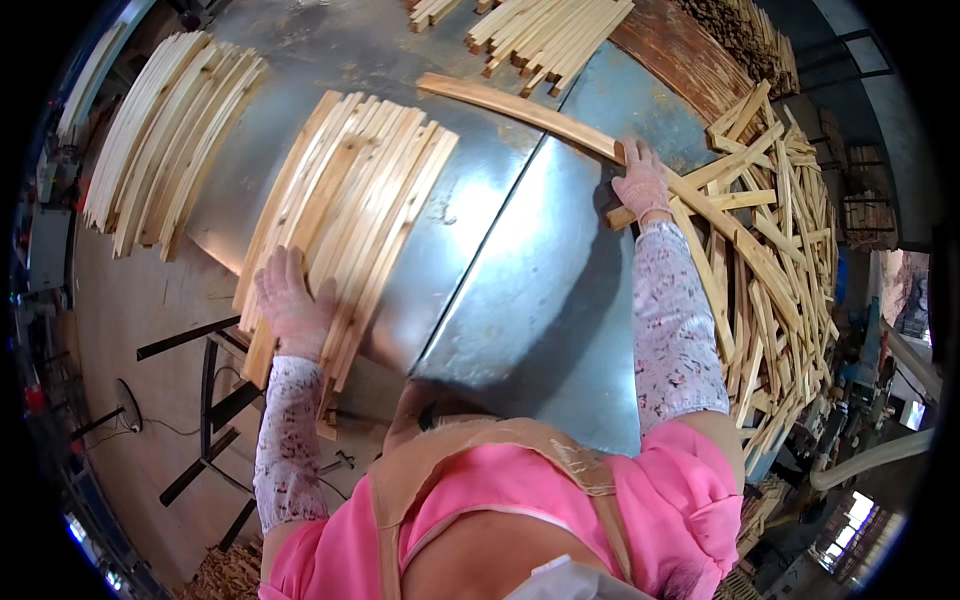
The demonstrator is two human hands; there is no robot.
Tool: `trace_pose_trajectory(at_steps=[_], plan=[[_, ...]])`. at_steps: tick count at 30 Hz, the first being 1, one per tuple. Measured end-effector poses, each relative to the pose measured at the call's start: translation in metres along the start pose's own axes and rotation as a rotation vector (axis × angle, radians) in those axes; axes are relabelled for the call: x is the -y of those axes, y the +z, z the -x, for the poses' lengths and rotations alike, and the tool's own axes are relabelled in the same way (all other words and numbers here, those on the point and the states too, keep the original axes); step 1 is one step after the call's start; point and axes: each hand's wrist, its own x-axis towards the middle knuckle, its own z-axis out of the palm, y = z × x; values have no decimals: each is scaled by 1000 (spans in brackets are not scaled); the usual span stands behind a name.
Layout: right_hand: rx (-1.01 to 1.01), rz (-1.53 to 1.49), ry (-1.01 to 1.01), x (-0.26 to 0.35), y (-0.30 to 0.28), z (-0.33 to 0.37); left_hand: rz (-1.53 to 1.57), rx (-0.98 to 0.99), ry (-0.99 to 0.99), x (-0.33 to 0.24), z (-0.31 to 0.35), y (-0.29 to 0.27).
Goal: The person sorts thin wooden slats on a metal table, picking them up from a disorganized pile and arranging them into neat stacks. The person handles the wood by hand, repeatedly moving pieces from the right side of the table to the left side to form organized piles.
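Note:
My left hand (pixel 293 302), in a pale pinkish glove, rests with fingers stretched out on the near left part of a row of light wooden strips (pixel 345 200). The strips lie side by side on a metal-topped table (pixel 545 300), their near ends sticking out past its edge. On the right, my right hand (pixel 641 182), gloved the same way, has its fingers round a long wooden strip (pixel 520 108) that slants across the table. Beyond that hand, this strip runs toward a jumbled heap of wooden strips (pixel 765 270). The underside of the right hand's grip is hidden.
Another row of strips (pixel 170 140) lies at the far left, and more strips (pixel 545 40) lie at the back. A reddish-brown worn board (pixel 685 55) borders the table's far right. Dark metal bars (pixel 207 400) stand below the table at left.

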Motion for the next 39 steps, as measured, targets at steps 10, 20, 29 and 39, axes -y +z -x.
trace_pose_trajectory(at_steps=[10,20,29,39], plan=[[163,-69,-248,-3,7,-41,932,226,-4,-271,-50,62],[338,-519,-308,62,26,-88,1338,-125,-655,-332,-265,164],[339,-525,-154,29,57,-202,868,87,-677,-378,-422,200],[265,-762,-167,-27,83,-244,1317,55,-577,-403,-443,208]])
